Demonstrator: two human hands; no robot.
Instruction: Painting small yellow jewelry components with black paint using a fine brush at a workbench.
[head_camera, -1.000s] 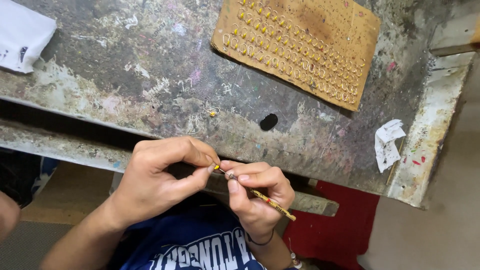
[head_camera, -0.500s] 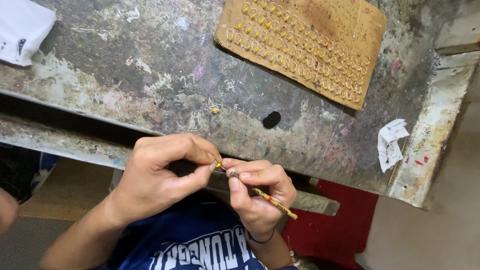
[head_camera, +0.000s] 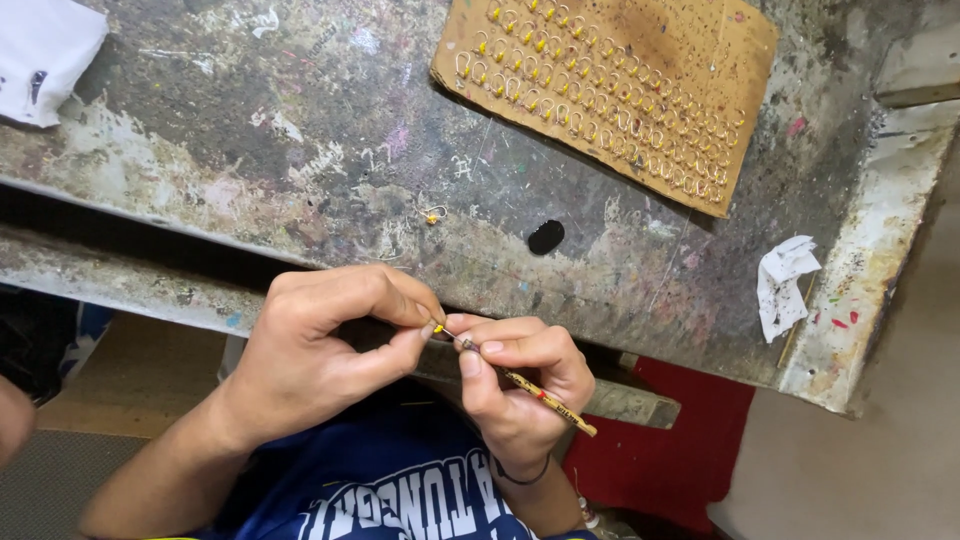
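**Supervisor:** Report what changed over the last second, and what it meant for the work in hand

**Operator:** I recorded almost no change. Against the two earlier frames, both hands kept the same posture below the front edge of the workbench (head_camera: 300, 150), and the view shifted only slightly. I judged this to be a sustained fine-positioning step, not a transfer or a release

**Supervisor:** State the condition of the left hand

**Operator:** The left hand (head_camera: 320, 350) was closed to a narrow pinch. Thumb and forefinger met on a tiny yellow piece (head_camera: 437, 326) at the tip of the tool. The remaining fingers were curled in. I could not tell the exact shape of the piece; it was too small

**Supervisor:** And the right hand?

**Operator:** The right hand (head_camera: 525, 385) was closed around a thin yellow-and-dark patterned stick (head_camera: 535, 393), held like a pen. Its working end pointed up and left into the left-hand pinch; its tail projected down and right past the knuckles. The two hands were touching or nearly so at the tool tip

**Supervisor:** Location of related items?

**Operator:** A brown cardboard sheet (head_camera: 740, 60) lay at the far side of the bench, carrying rows of small yellow-tipped wire hooks (head_camera: 590, 85). One loose hook (head_camera: 432, 214) lay alone on the bench, between the sheet and the hands, well apart from both. A black spot (head_camera: 546, 237) marked the surface beside it. A crumpled white scrap (head_camera: 785, 285) sat near the right edge, and a white cloth (head_camera: 45, 50) at the far left corner
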